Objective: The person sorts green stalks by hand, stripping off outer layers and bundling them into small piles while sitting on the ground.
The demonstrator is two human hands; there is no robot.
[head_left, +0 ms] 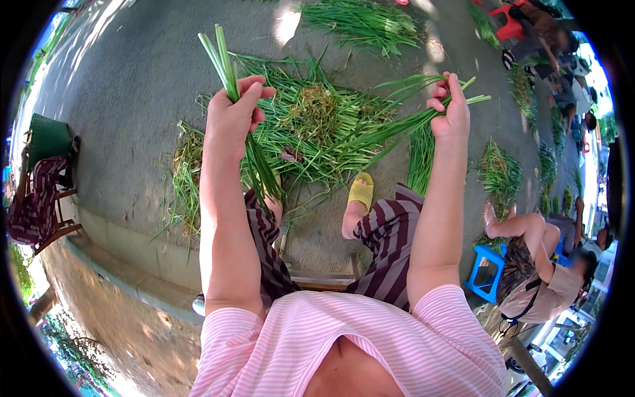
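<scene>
My left hand (228, 122) is closed around a bundle of long green stalks (227, 69), chive-like. Their pale cut ends point up and away, and the leaves trail down past my wrist. On the right, my right hand (452, 112) pinches a few thinner stalks (411, 123); their pale ends stick out to the right and their leaves stretch left over the pile. Between and beyond my hands a large heap of the same greens (344, 135) lies on the ground, with a brownish withered clump (316, 109) on top.
More greens (360, 23) lie farther ahead, and another bunch (421, 159) beside my right forearm. A smaller heap (188, 165) sits at left. A green basket (49, 139) stands far left. At right, a person sits by a blue stool (486, 274); others sit beyond.
</scene>
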